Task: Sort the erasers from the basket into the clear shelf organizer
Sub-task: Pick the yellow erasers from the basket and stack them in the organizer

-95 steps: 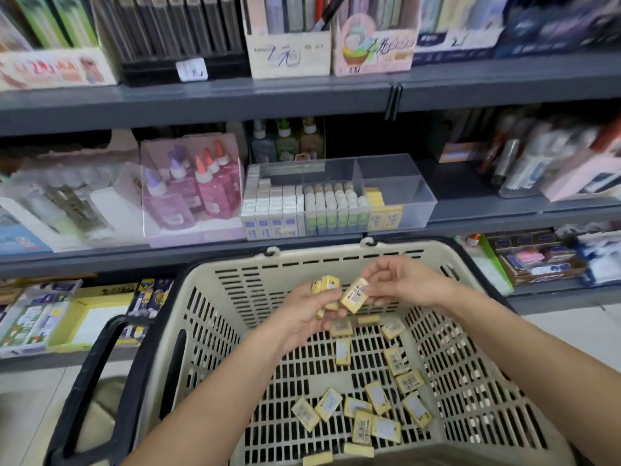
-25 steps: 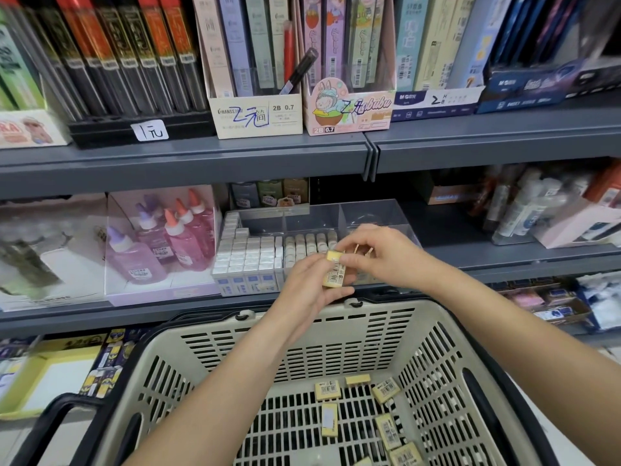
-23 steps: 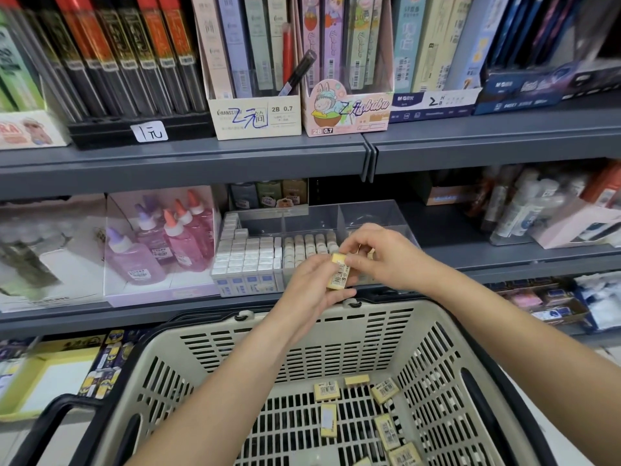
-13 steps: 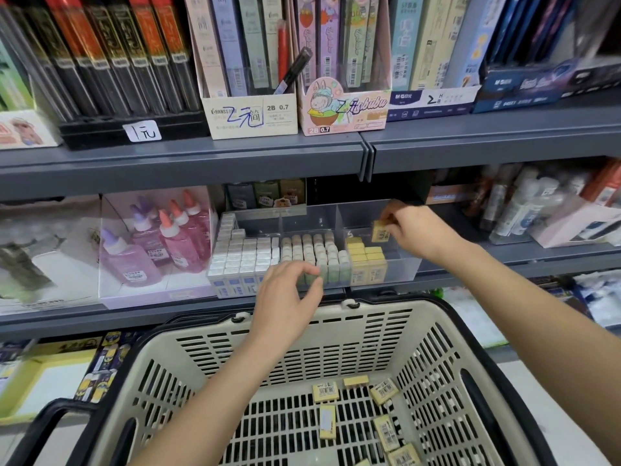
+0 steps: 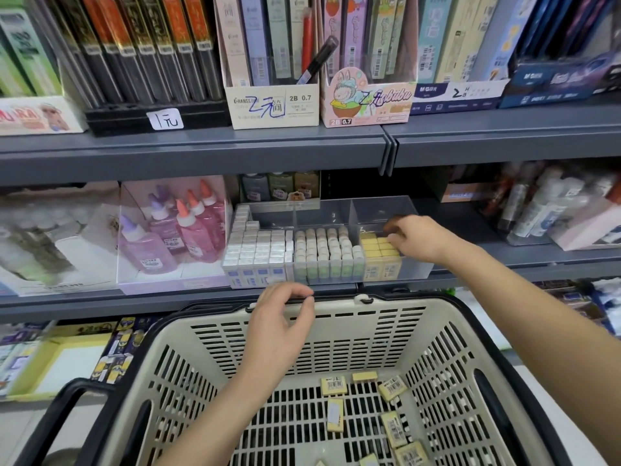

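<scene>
Loose yellow block erasers [image 5: 391, 388] on cream plastic basket [image 5: 403, 303] floor, below empty slack-curled left hand [image 5: 282, 317]; right hand [image 5: 415, 240] up in clear plastic shelf organizer [image 5: 416, 268], fingers [image 5: 394, 237] on yellow rows [image 5: 377, 249], grip unclear.

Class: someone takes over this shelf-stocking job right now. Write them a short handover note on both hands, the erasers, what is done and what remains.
Left hand: empty, fingers loosely curled, above the far rim of the basket.
Right hand: fingertips on the yellow stack in the right compartment of the clear organizer; whether it pinches an eraser is unclear.
Done: several yellow rows stand at that compartment's front.
Left: loose yellow erasers lie on the basket floor; move them over.
</scene>
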{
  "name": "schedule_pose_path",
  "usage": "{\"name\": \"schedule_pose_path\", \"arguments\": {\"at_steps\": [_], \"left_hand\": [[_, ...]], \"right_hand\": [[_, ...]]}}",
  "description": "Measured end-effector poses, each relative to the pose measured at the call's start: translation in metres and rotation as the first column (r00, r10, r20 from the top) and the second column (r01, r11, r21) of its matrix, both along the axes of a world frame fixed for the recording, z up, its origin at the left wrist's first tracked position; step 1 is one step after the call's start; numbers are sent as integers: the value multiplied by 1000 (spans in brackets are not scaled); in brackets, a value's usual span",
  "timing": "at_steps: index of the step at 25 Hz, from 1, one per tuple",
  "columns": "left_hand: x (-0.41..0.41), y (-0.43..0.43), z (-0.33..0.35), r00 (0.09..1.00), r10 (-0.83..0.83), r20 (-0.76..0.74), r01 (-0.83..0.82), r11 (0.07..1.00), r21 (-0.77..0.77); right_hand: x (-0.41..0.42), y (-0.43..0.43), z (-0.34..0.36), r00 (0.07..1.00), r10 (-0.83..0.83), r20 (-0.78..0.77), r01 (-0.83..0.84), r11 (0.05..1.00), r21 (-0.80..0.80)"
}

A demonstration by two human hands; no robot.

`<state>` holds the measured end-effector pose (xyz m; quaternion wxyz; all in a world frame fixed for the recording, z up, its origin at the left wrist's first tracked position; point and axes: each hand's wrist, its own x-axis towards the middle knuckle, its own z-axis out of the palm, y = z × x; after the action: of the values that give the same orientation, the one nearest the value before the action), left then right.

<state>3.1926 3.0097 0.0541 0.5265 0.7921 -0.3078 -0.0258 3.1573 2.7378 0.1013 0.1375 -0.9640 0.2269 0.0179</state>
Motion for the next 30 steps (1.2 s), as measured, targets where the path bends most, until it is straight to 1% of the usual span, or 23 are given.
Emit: {"name": "schedule_pose_path", "arguments": {"at_steps": [2,4,6,7,8,9,10,11,12,13,14,15,16,19,21,24,26,27,28,30], "left_hand": [[-7,9,-6,996,-48,-72,44,998,-53],[-11,17,-15,982,-126,-143,124,992,-27],[-12,21,-28,958,-204,-199,227,969,98],[-12,22,-37,947,-226,-227,268,947,176],[-13,23,-47,938,-230,-259,292,927,235],[-14,23,-57,930,-223,-293,305,912,274],[-17,24,-67,919,-214,-332,319,898,304],[-19,24,-76,907,-209,-365,337,881,331],[-20,24,-84,898,-208,-387,355,863,360],[-21,24,-90,892,-208,-403,370,846,384],[-21,24,-96,889,-204,-411,377,835,401],[-21,25,-100,888,-196,-417,377,829,414],[-21,25,-104,888,-181,-423,371,826,424],[-21,29,-116,876,-125,-467,357,818,451],[-21,32,-125,854,-107,-509,365,820,441],[-23,32,-134,812,-88,-577,379,832,406],[-25,30,-139,795,-69,-602,371,840,395],[-27,29,-141,791,-53,-610,360,846,394],[-30,28,-142,781,-40,-623,354,851,389],[-33,28,-144,754,-73,-652,403,836,372]], "right_hand": [[-14,5,6,987,-73,142,69,997,30],[-36,24,11,932,-125,339,93,990,109],[-62,52,10,837,-162,523,66,978,197],[-73,68,3,812,-175,557,38,968,248],[-83,85,-8,826,-174,536,11,956,293],[-89,100,-23,879,-142,455,-10,949,316],[-93,113,-41,949,-76,307,-25,950,312],[-94,122,-61,993,1,121,-35,959,283],[-92,126,-81,996,56,-65,-40,973,226],[-90,127,-100,971,87,-224,-52,986,155],[-87,125,-116,938,96,-334,-68,993,92],[-85,123,-131,919,85,-385,-72,996,49],[-83,121,-143,915,65,-398,-59,998,25],[-84,126,-180,935,13,-355,-38,997,-63],[-86,128,-194,926,-21,-378,-20,995,-103],[-90,123,-198,912,-75,-403,65,997,-39],[-92,123,-195,923,-41,-383,78,994,82],[-92,126,-193,938,-4,-347,73,980,187],[-91,131,-190,956,29,-292,68,946,317],[-86,144,-181,986,28,-165,73,817,573]]}}
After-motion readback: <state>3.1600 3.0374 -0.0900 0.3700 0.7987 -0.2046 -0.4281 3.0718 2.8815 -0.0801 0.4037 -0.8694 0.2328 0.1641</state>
